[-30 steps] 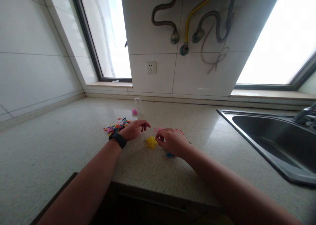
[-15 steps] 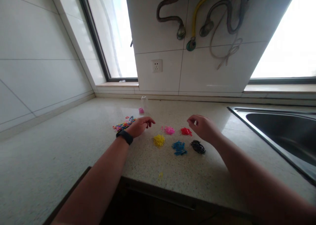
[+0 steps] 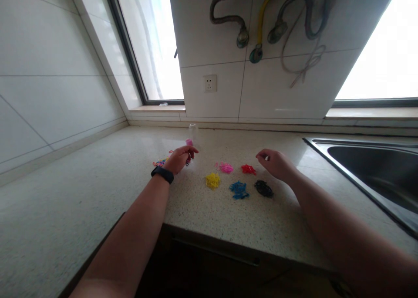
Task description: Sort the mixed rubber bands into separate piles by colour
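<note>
Speckled beige stone countertop (image 3: 98,189), polished, faintly glossy. Brushed steel sink (image 3: 369,167) right of right hand (image 3: 276,164): satin. Glazed white wall tiles (image 3: 48,93) beyond left hand (image 3: 178,158): smooth.

Hands (image 3: 225,160) near perhaps rubber-band piles (image 3: 238,182)

Head view, forward-down over the countertop (image 3: 98,193)

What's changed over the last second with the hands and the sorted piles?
The right hand has lifted off the yellow pile and swung right, now beside the red pile. That uncovered the blue pile and black pile. The left hand stays by the mixed pile.
</note>
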{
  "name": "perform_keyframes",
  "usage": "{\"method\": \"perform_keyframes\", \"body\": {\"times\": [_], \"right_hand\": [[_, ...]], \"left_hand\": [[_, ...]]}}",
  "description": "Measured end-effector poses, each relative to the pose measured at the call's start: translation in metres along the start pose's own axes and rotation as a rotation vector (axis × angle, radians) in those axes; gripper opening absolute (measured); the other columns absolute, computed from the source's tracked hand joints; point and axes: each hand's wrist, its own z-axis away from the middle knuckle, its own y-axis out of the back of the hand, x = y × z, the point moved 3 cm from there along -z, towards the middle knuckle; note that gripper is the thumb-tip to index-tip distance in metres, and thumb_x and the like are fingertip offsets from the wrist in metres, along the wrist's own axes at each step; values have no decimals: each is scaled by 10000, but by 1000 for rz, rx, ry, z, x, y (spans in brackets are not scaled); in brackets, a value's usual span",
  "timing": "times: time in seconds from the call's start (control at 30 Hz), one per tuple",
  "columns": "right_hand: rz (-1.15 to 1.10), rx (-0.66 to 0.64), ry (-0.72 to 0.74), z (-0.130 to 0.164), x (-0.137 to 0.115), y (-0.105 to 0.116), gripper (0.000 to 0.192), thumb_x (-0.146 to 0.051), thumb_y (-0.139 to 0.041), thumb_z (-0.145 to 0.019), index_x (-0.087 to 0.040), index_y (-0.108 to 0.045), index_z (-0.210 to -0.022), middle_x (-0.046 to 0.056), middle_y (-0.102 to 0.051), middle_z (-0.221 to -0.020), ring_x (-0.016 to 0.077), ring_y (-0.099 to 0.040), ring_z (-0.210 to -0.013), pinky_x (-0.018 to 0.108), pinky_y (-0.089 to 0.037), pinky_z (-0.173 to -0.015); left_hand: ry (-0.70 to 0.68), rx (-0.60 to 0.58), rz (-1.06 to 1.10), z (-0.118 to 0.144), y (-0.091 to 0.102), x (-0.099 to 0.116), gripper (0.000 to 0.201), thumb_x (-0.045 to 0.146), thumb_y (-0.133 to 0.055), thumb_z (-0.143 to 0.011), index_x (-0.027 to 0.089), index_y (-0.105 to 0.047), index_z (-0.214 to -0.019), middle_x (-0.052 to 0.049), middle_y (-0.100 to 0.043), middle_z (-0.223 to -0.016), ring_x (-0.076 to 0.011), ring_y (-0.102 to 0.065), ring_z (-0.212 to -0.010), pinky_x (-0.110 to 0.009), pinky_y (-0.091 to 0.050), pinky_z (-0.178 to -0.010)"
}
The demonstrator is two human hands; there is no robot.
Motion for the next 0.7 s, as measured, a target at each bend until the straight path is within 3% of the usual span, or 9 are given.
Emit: {"method": "perform_keyframes", "body": {"times": [0.1, 0.23, 0.5, 0.7], "right_hand": [[6, 38, -6, 0, 0, 1, 216, -344, -566, -830, -221, -740, -866, 56, -734, -776, 190, -629, -663, 294, -426, -617], [0, -10, -22, 0, -1, 0, 228, -351, -563, -834, -217, -745, -870, 61, -731, -786, 191, -631, -675, 296, -430, -628], [18, -6, 15, -1, 2, -2, 224, -361, -552, -839, -232, -733, -870, 42, -714, -731, 181, -615, -624, 291, -415, -592], [14, -18, 13, -1, 5, -3, 219, -358, -550, -844, -233, -724, -885, 40, -722, -757, 184, -627, -645, 288, -420, -594]], "left_hand": [[-30, -15, -20, -2, -1, -5, 427, 69, -392, -655, 163, -692, -944, -21, -583, -766, -96, -513, -595, -206, -388, -513], [-4, -26, -1, -4, -2, -8, 421, 65, -405, -646, 162, -697, -933, -21, -585, -749, -96, -503, -572, -204, -384, -490], [-101, 124, -28, -1, 12, 7, 434, 48, -390, -652, 164, -706, -926, -27, -589, -764, -103, -518, -632, -212, -409, -545], [-121, 276, -44, 0, 27, 7, 432, 77, -389, -653, 169, -715, -923, -25, -602, -783, -117, -511, -653, -216, -388, -536]]}}
